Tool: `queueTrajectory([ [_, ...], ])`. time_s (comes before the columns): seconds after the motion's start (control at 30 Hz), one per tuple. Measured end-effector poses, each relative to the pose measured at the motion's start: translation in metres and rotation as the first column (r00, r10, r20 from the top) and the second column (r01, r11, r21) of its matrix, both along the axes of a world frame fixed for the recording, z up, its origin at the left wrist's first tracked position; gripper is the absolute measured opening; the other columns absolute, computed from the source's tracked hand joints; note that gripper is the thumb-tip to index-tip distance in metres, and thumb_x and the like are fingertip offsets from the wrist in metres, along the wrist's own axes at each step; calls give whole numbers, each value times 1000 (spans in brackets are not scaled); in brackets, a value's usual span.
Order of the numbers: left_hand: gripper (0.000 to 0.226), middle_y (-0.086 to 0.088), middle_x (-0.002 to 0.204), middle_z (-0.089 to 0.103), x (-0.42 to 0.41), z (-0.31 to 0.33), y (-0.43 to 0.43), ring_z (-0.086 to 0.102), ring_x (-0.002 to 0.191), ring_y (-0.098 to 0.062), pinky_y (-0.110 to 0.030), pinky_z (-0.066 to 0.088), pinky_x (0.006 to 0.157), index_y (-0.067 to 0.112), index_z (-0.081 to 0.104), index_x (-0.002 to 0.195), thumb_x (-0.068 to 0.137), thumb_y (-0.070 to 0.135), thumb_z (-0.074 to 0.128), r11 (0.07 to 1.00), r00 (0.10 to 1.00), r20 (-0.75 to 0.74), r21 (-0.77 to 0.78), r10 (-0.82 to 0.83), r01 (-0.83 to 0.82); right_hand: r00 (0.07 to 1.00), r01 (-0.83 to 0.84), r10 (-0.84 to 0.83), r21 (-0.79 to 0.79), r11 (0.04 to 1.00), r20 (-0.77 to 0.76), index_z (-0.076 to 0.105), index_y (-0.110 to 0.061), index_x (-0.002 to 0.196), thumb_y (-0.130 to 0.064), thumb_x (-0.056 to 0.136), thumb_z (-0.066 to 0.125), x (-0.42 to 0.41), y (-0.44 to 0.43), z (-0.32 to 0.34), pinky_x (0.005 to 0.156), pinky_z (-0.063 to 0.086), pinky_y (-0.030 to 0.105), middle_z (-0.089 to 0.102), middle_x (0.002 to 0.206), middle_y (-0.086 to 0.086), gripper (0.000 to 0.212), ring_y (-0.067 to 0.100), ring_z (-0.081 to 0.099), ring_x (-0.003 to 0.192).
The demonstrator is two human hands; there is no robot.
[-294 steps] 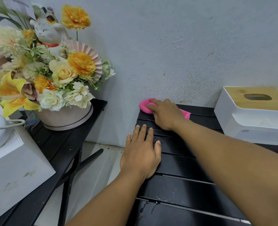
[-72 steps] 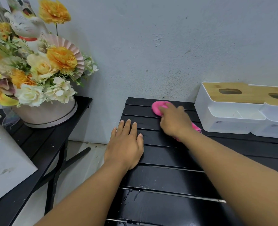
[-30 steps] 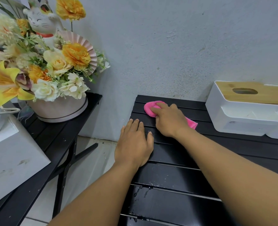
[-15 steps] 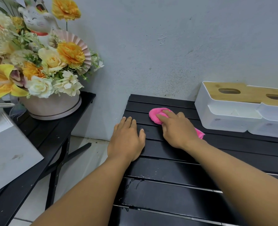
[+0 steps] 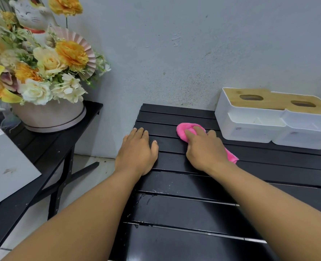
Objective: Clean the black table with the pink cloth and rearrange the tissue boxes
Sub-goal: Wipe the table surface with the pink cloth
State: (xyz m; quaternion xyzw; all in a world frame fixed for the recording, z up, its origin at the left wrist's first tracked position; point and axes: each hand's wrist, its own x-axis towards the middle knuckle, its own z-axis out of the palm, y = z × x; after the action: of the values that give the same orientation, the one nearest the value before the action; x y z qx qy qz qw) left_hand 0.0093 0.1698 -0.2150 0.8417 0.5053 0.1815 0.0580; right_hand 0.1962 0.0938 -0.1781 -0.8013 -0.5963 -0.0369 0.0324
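Observation:
The black slatted table fills the lower right, with wet streaks near its front. My right hand presses flat on the pink cloth, which shows past my fingertips and at my wrist. My left hand rests flat, fingers straight, near the table's left edge. Two white tissue boxes with wooden lids stand side by side against the wall at the far right: the left tissue box and the right tissue box, cut off by the frame.
A second black table stands to the left across a gap of floor. It carries a flower arrangement in a pink pot with a white cat figurine and a white box. The grey wall runs behind everything.
My right hand has slid the pink cloth to the right, closer to the tissue boxes. My left hand stays flat near the table's left edge.

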Motion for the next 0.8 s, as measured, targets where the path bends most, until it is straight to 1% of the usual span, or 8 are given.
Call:
queueTrajectory([
  [0.13, 33, 0, 105, 54, 0, 2, -1, 45, 115, -24, -40, 37, 105, 14, 51, 92, 100, 40, 32, 1000, 1000, 7, 8, -7, 7, 978, 169, -172, -39, 985, -115, 47, -17, 133, -19, 89, 44, 6, 3, 9, 91, 35, 43, 39, 143, 9, 44, 37, 40, 113],
  [0.2, 30, 2, 99, 51, -1, 2, -2, 45, 108, -22, -39, 38, 101, 16, 45, 87, 99, 40, 32, 1000, 1000, 16, 11, -12, 11, 982, 156, -161, -53, 986, -102, 46, -16, 135, -18, 88, 44, 4, 0, 9, 94, 35, 43, 38, 143, 11, 47, 37, 39, 114],
  [0.27, 30, 4, 94, 47, -1, 3, -3, 44, 103, -21, -39, 39, 99, 17, 44, 84, 99, 40, 32, 1000, 1000, 16, 8, -13, 13, 988, 125, -129, -53, 991, -84, 45, -15, 136, -17, 89, 42, 2, -8, 7, 95, 36, 44, 38, 144, 12, 47, 38, 39, 114],
  [0.4, 30, 3, 96, 48, -2, 6, -5, 44, 104, -21, -40, 39, 99, 17, 44, 86, 99, 41, 32, 1000, 1000, 15, -9, -11, 11, 993, 95, -99, -49, 994, -69, 45, -16, 135, -17, 91, 42, 0, -24, 8, 93, 36, 43, 38, 144, 10, 45, 38, 39, 114],
  [0.53, 29, 5, 94, 46, -1, 7, -7, 44, 102, -20, -39, 40, 98, 16, 45, 85, 99, 39, 32, 1000, 1000, 24, -7, 0, 0, 984, 113, -122, -71, 991, -130, 49, -17, 131, -17, 89, 42, 3, -21, 11, 93, 36, 43, 36, 148, 8, 42, 37, 38, 116],
  [0.6, 28, 5, 94, 45, 0, 7, -7, 44, 103, -21, -39, 40, 98, 16, 46, 86, 100, 36, 31, 1000, 1000, 27, -4, 2, -2, 975, 143, -154, -77, 987, -163, 50, -18, 129, -16, 87, 43, 5, -10, 14, 96, 37, 43, 36, 148, 7, 43, 37, 38, 118],
  [0.7, 26, 3, 97, 48, 0, 4, -6, 45, 107, -22, -40, 40, 100, 17, 44, 87, 99, 33, 29, 1000, 999, 40, -7, 8, -7, 970, 168, -180, -87, 982, -164, 48, -19, 134, -18, 88, 44, 5, 10, 15, 101, 37, 44, 34, 151, 8, 46, 37, 37, 122],
  [0.8, 26, 0, 103, 52, 1, 1, -4, 45, 113, -24, -41, 39, 102, 15, 48, 90, 98, 32, 30, 1000, 999, 42, 1, 16, -16, 980, 112, -125, -93, 989, -154, 46, -19, 136, -18, 89, 45, 2, 34, 14, 100, 37, 45, 33, 152, 7, 48, 37, 37, 121],
])
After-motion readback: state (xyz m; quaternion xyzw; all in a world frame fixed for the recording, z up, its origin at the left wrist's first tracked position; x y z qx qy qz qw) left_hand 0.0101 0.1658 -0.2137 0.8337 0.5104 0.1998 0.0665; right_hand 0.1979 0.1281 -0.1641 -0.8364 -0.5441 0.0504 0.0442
